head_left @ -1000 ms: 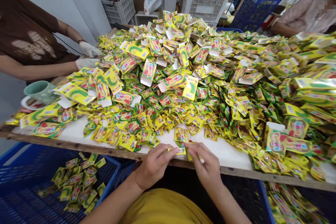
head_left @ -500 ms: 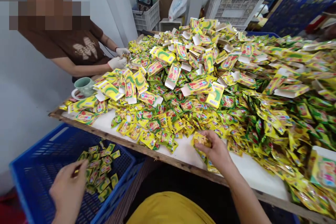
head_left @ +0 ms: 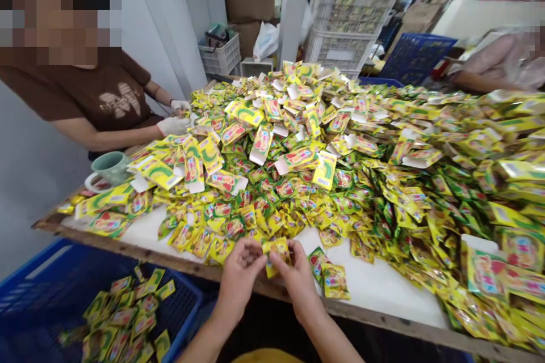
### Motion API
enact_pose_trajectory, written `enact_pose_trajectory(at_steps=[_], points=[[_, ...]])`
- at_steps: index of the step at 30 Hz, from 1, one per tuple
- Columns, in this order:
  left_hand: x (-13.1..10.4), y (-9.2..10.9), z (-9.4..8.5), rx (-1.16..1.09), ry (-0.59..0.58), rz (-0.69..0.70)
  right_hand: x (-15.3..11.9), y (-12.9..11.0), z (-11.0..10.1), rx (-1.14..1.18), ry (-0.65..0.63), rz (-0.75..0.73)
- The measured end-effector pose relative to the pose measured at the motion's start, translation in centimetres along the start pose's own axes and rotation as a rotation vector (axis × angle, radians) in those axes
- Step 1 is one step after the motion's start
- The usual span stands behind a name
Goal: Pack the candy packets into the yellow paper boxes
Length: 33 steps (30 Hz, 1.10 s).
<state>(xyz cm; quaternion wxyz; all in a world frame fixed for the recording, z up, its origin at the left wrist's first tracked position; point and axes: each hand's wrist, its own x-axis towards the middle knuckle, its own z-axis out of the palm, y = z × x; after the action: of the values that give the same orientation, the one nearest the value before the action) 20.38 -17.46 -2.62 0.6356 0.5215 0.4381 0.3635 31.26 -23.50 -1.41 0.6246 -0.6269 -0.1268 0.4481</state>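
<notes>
Over the table's front edge, my two hands meet at a small yellow packet [head_left: 279,246]. My right hand [head_left: 300,281] pinches it, thumb on its face and fingers behind. At the packet's left side, my left hand [head_left: 239,272] is closed with curled fingers, its thumb by the packet's edge; what lies inside those fingers is hidden. Just right of my right hand, a yellow packet [head_left: 336,281] and a green packet [head_left: 316,264] lie on the white tabletop [head_left: 395,289]. Behind my hands spreads a heap of yellow and green packets [head_left: 272,204].
Open-ended small cartons [head_left: 298,159] top the heap. A blue crate [head_left: 187,300] holding several small cartons [head_left: 123,317] sits below the table at left. A green mug [head_left: 111,167] stands near the left corner. A gloved co-worker [head_left: 110,96] works at left; another person [head_left: 498,62] is at far right.
My left hand has come up from over the blue crate to the packet in my right hand. My right hand has moved left with that packet. The view has shifted, showing another person at right.
</notes>
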Motion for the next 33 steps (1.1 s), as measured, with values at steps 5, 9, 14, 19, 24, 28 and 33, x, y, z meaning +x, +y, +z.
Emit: enact_pose_trajectory(at_steps=[5, 9, 14, 19, 24, 28, 33], points=[[-0.4, 0.9, 3.9, 0.144, -0.344, 0.100, -0.4, -1.5, -8.0, -0.221, -0.079, -0.114], [5.8, 5.8, 8.2, 0.570, -0.333, 0.598, -0.1, -2.1, -15.8, -0.712, 0.284, -0.439], [16.1, 12.2, 11.4, 1.178, -0.051, 0.624, -0.2, -1.2, -20.8, -1.196, 0.250, -0.582], [15.5, 14.5, 8.5, 1.273, -0.178, 0.530, -0.5, -0.3, -22.1, -1.101, 0.313, -0.489], [6.0, 12.7, 5.0, 1.259, -0.732, 0.511, -0.6, -3.0, -19.8, -0.601, 0.246, -0.371], [2.9, 9.3, 5.5, 1.211, -1.003, 0.448, 0.1, -3.6, -14.5, -0.513, 0.001, -0.428], [4.3, 6.5, 6.1, 0.848, -0.933, 0.355, -0.1, -0.3, -10.6, -0.620, -0.061, -0.437]])
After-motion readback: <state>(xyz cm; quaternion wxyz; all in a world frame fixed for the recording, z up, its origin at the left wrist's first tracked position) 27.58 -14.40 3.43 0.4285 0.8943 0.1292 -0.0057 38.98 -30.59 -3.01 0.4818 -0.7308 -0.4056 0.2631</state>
